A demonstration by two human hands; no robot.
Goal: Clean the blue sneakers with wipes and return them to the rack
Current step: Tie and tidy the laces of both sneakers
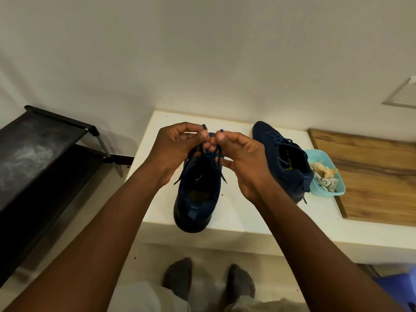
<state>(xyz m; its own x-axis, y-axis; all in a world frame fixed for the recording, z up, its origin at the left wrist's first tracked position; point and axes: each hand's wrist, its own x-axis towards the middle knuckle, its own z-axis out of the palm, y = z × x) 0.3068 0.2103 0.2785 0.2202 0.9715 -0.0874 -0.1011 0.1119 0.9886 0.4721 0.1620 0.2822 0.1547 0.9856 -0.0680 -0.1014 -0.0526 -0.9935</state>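
Two half-hidden laces [207, 155] seem pinched by left hand [173, 152], right hand [244, 164].

Home interior. We see a black shoe rack [45, 143] standing by a plain white wall [202, 52], a low white tabletop [236, 210] carrying a wooden board [371, 176], and socked feet [177, 278] on a pale floor [281, 266].
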